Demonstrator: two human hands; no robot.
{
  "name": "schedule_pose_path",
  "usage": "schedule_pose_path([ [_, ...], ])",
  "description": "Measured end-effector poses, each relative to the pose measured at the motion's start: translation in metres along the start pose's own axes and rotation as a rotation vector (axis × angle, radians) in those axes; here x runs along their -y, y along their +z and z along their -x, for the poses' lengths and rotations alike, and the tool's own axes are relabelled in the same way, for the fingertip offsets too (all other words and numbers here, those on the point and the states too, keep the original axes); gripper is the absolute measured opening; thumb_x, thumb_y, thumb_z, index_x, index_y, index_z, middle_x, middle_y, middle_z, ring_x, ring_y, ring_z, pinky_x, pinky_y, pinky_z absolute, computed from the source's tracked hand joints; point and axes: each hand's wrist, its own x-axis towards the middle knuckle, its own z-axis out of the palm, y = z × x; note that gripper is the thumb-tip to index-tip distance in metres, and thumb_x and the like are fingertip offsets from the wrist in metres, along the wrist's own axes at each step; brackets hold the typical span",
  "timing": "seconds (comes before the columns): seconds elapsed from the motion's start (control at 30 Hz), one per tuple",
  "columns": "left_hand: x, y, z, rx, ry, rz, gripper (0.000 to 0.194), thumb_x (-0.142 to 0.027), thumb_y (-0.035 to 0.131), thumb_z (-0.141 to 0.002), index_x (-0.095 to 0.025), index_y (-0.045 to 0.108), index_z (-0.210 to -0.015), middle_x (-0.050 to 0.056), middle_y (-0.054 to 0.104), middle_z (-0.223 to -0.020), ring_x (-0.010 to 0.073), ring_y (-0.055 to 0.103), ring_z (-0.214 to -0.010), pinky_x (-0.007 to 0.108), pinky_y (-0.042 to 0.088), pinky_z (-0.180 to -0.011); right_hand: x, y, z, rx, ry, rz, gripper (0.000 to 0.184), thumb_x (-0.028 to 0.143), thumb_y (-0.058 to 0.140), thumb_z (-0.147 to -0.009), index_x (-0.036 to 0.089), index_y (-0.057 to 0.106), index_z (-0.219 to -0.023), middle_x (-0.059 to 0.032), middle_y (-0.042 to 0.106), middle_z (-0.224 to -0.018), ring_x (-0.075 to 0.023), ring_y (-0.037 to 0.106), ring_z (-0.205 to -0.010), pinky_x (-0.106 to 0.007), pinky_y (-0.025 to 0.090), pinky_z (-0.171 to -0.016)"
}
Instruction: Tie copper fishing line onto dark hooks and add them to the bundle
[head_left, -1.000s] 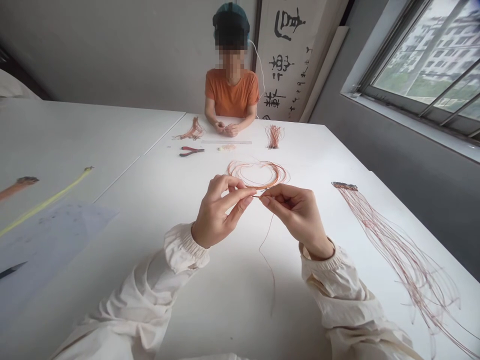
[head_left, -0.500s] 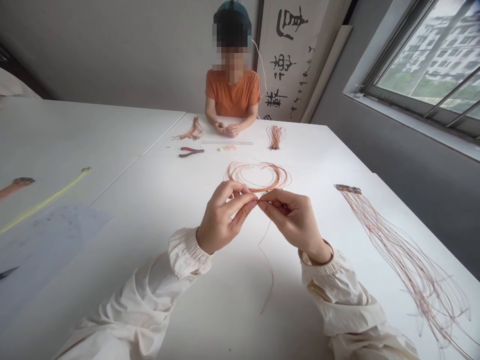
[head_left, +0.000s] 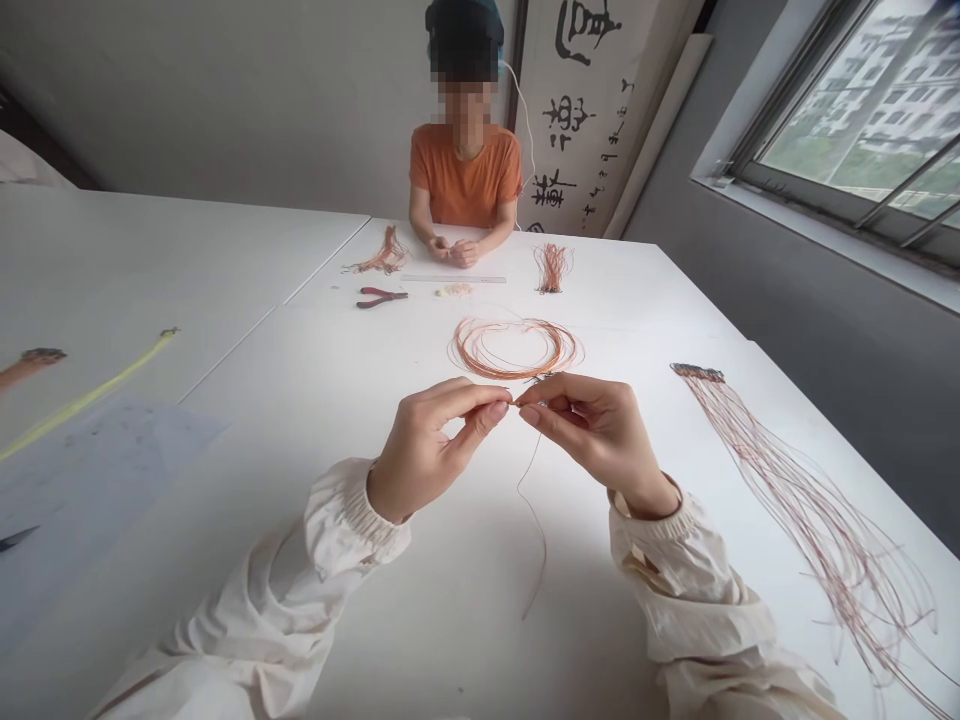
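Note:
My left hand (head_left: pixel 427 445) and my right hand (head_left: pixel 589 425) meet fingertip to fingertip above the white table (head_left: pixel 315 400). Both pinch the top end of one thin copper-coloured wire (head_left: pixel 534 520), which hangs down and trails toward me. My right hand grips the wire itself. My left thumb and forefinger press on its tip, and whatever small part they hold there is too tiny to make out. A coil of the same wire (head_left: pixel 516 348) lies just beyond my hands.
A long bundle of cut wires (head_left: pixel 795 490) fans out at the right. Across the table a person in an orange shirt (head_left: pixel 465 185) works with both hands, with red-handled pliers (head_left: pixel 381 296), a ruler and two small wire bundles nearby. Paper and a yellow strip lie at the left.
My hands have drawn together until the fingertips touch, and have stayed there. The hanging wire has shifted slightly. The view has tilted a little.

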Motion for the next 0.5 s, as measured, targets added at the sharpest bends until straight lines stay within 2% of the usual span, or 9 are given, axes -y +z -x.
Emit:
schedule_pose_path([
  [0.13,-0.0028,0.0004,0.0003,-0.053,0.046,-0.020,0.014,-0.013,0.063,-0.089,-0.018,0.072,-0.098,0.005,0.072,-0.090,0.0151,0.066,-0.081,0.027,0.054,-0.073,-0.0020,-0.0056,-0.0018,0.060,0.080,-0.069,0.022,0.037,0.068,-0.086,0.016,0.072,-0.090,-0.0018,0.058,-0.066,-0.0103,0.039,-0.054,-0.026,0.029,-0.048],
  [0.23,-0.0020,0.0002,-0.0007,-0.074,0.110,-0.066,0.014,-0.013,0.062,-0.089,-0.018,0.071,-0.098,0.006,0.071,-0.089,0.0159,0.066,-0.081,0.029,0.054,-0.074,-0.0030,-0.0061,-0.0027,0.072,0.104,-0.103,0.026,0.041,0.068,-0.086,0.015,0.072,-0.091,-0.0036,0.061,-0.070,-0.0114,0.045,-0.057,-0.026,0.032,-0.048],
  [0.5,-0.0016,0.0006,-0.0003,-0.089,0.165,-0.104,0.018,-0.010,0.062,-0.088,-0.019,0.070,-0.101,0.006,0.070,-0.089,0.0161,0.065,-0.081,0.030,0.055,-0.074,-0.0026,-0.0041,-0.0032,0.070,0.111,-0.136,0.026,0.041,0.068,-0.086,0.015,0.071,-0.089,-0.0034,0.061,-0.070,-0.0109,0.043,-0.056,-0.026,0.030,-0.048],
])
